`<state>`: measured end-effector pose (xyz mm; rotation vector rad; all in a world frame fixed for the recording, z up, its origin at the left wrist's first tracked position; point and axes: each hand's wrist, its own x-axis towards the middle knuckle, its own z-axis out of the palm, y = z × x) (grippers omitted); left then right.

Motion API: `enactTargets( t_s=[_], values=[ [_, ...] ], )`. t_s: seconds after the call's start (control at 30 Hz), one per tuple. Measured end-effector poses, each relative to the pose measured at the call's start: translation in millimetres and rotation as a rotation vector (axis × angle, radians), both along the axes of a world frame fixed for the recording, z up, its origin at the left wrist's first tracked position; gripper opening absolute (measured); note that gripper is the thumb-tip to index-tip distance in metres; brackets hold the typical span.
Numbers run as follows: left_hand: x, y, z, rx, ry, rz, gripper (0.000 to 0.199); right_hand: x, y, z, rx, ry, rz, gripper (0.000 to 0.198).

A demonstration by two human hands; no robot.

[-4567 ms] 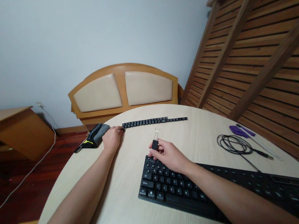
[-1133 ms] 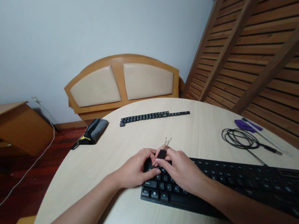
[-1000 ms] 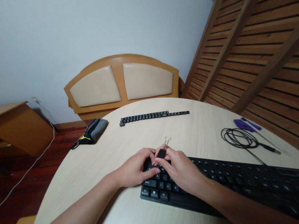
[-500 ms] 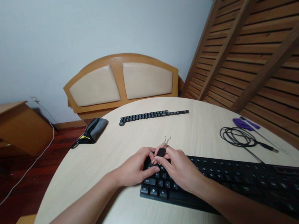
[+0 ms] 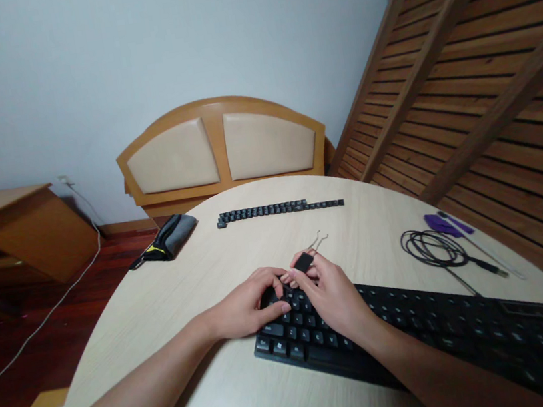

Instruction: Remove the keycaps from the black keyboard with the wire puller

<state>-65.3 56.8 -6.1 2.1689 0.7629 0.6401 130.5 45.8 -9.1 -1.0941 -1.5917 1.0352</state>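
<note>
A black keyboard (image 5: 448, 313) lies slantwise on the table, partly covered by my right forearm. My left hand (image 5: 249, 301) rests on its far left corner, thumb on the keys and fingers curled over the top edge; whether a key is between them is hidden. My right hand (image 5: 335, 295) is closed around a keycap puller (image 5: 304, 261) with a black handle and two thin wire prongs. These prongs point up and away from the keys. Toward the far side of the table, loose black keycaps (image 5: 265, 210) stand lined up in rows.
On the round table (image 5: 203, 402), a grey and black pouch (image 5: 172, 237) lies at the left. To the right are a coiled USB cable (image 5: 434, 251), a purple cloth (image 5: 439, 224) and a thin white stick (image 5: 485, 251). A padded headboard (image 5: 220, 146) stands behind.
My right hand has moved slightly up and to the right with the keycap puller, whose prongs now lean further right. My left hand has stayed in place on the keyboard.
</note>
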Motion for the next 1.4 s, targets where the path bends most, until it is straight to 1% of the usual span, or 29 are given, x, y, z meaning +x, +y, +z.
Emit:
enactTargets(
  t_s=[0.07,0.17,0.23,0.27,0.33,0.4,0.47,0.53,0.63,0.73,1.03,1.4],
  values=[
    [1,0,0.9,-0.032,-0.035,-0.002,0.009,1,4,0,-0.012,0.038,-0.044,0.013],
    [2,1,-0.2,-0.117,-0.135,0.010,0.007,2,7,-1,-0.039,0.063,-0.072,0.017],
    [2,4,-2.5,-0.166,-0.197,0.066,0.009,3,8,-1,-0.055,0.070,-0.074,0.019],
    [2,6,-3.8,-0.170,-0.206,0.116,0.011,3,8,-1,-0.060,0.077,-0.073,0.020],
    [-1,11,-6.1,-0.102,-0.174,0.259,0.013,3,8,-2,-0.061,0.096,-0.069,0.021],
    [-6,17,-8.1,0.037,-0.100,0.400,0.015,2,8,-2,-0.064,0.112,-0.059,0.020],
    [-11,23,-10.3,0.164,-0.024,0.485,0.017,1,8,-2,-0.066,0.124,-0.051,0.018],
    [-17,28,-12.9,0.221,0.050,0.526,0.017,1,8,-2,-0.070,0.123,-0.049,0.018],
    [-21,33,-17.3,0.240,0.129,0.556,0.018,0,8,-1,-0.068,0.119,-0.052,0.017],
    [-22,36,-20.9,0.250,0.157,0.558,0.017,0,8,-1,-0.069,0.123,-0.049,0.017],
    [-24,40,-22.2,0.256,0.175,0.614,0.017,0,7,0,-0.080,0.119,-0.046,0.018],
    [-23,42,-24.1,0.278,0.197,0.635,0.017,-1,5,2,-0.076,0.112,-0.017,0.015]
  ],
)
